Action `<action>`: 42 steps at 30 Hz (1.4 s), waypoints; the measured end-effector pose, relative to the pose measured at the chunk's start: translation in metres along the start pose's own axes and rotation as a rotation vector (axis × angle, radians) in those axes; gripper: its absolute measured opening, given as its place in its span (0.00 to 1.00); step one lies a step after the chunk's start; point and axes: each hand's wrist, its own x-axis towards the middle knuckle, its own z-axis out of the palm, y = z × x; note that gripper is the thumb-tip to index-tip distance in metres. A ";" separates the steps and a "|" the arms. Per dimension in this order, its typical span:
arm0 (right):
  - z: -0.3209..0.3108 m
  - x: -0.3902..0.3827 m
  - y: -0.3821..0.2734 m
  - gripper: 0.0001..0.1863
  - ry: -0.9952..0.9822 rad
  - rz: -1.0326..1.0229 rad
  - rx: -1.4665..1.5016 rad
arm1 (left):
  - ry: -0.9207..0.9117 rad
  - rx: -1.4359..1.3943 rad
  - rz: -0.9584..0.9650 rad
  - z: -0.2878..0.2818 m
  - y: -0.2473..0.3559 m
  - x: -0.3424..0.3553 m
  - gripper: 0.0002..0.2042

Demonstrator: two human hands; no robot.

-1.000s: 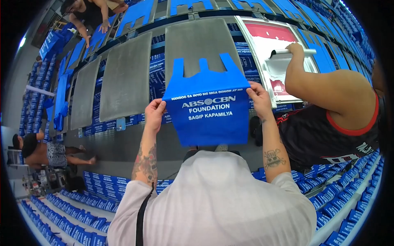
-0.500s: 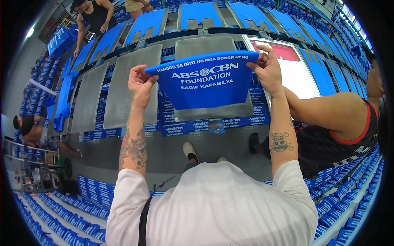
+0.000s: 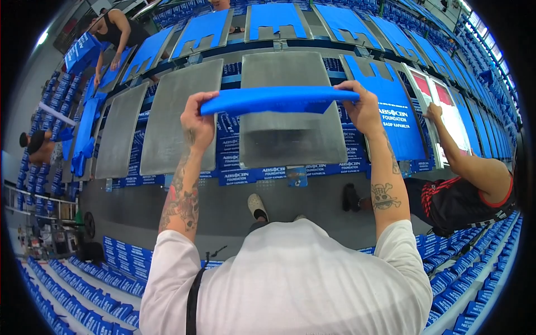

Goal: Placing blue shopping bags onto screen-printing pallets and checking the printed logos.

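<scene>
While two bare hands stretch one blue bag (image 3: 268, 100) between them, I count, from my remote seat on the head view, three bare boards in the near row. The left hand (image 3: 199, 117) has its fingers curled closed on the bag's left end; the right hand (image 3: 362, 106) grips the opposite end, thumb and fingers drawn together on the cloth. How many fingers bear on it, I cannot tell. The bag is held up in front of the middle board (image 3: 279, 72), showing as one long, narrow band of soft, matte fabric with a slightly wavy lower edge; I can't judge the gap beneath. All three boards are flat, grey and smooth, with faint smudges and rounded corners. Just right of them I see one board covered by a second bag (image 3: 385, 103), flat, with strap-like tabs at its far end and white print. Beside that stands one rectangular screen frame (image 3: 416, 100), pale-edged, red and white inside, with a co-worker's hand (image 3: 434, 111) on it. At least five more flat blue bags (image 3: 276, 19) line the far row. I make out four other people, one only partly. Below, one pale clog (image 3: 257, 206) shows plainly on the dark grey floor (image 3: 167, 206), and folded blue bags (image 3: 106, 304) stand in rows too many to count.
</scene>
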 end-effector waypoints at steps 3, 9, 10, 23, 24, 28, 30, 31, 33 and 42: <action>0.004 -0.040 0.018 0.12 0.020 -0.090 -0.042 | -0.097 0.068 -0.019 -0.007 0.005 -0.051 0.13; 0.039 -0.138 0.048 0.14 -0.263 0.461 0.200 | -0.327 0.109 -0.516 -0.008 -0.008 -0.159 0.09; 0.042 -0.144 0.052 0.11 -0.259 0.533 0.197 | -0.312 0.087 -0.445 -0.008 -0.014 -0.167 0.09; 0.083 -0.111 0.081 0.21 -0.136 0.980 0.292 | -0.216 0.381 -0.865 0.025 -0.083 -0.178 0.17; 0.083 -0.114 0.083 0.23 -0.126 0.992 0.262 | -0.184 0.392 -0.797 0.025 -0.083 -0.179 0.17; 0.077 -0.125 0.086 0.24 -0.216 0.982 0.146 | -0.183 0.171 -1.106 0.024 -0.075 -0.178 0.17; 0.075 -0.125 0.084 0.21 -0.285 0.943 0.104 | -0.142 0.110 -1.161 0.022 -0.071 -0.177 0.16; 0.075 -0.123 0.083 0.18 -0.260 0.985 0.192 | -0.136 0.104 -1.169 0.021 -0.069 -0.177 0.16; 0.077 -0.120 0.081 0.15 -0.235 1.023 0.282 | 0.004 -0.006 -1.169 0.019 -0.069 -0.178 0.18; 0.094 -0.121 0.073 0.23 -0.024 1.232 0.729 | 0.083 -0.235 -1.296 0.016 -0.072 -0.194 0.14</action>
